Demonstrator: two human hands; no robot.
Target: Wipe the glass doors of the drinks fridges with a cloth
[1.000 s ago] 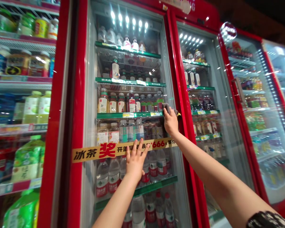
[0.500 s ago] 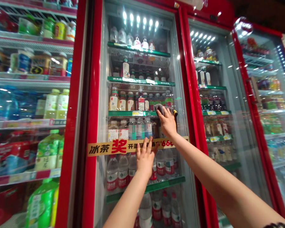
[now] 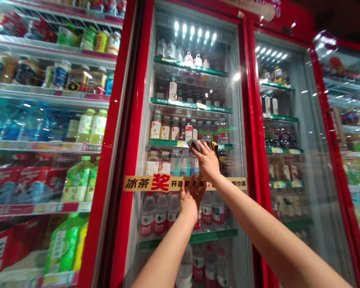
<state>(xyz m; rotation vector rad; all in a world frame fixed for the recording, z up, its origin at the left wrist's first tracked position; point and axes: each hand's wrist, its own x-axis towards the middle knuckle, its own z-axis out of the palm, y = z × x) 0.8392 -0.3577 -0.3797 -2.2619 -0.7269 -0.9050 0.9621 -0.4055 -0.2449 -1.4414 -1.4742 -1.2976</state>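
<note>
My right hand (image 3: 209, 163) presses a grey cloth with yellow-and-black edging (image 3: 193, 145) against the glass door (image 3: 235, 160) of a red-framed drinks fridge. Its fingers lie over the cloth, at the height of a green shelf edge behind the glass. Lower and to the left, my left hand (image 3: 189, 205) is held with fingers spread, empty, at a tan sticker strip (image 3: 142, 184) with Chinese lettering. The fingers overlap part of the lettering; whether they touch the glass is hard to tell.
Behind the glass stand rows of bottles (image 3: 160, 216) on green-edged shelves (image 3: 192, 105). An open-looking drinks shelf unit (image 3: 45, 146) is at the left. More red-framed fridges (image 3: 283, 116) stand to the right. Ceiling lights reflect in the glass.
My right hand and the cloth have slid left across the glass, relative to the fridge. The view has shifted left, showing more of the left shelves. My left hand stays by the strip.
</note>
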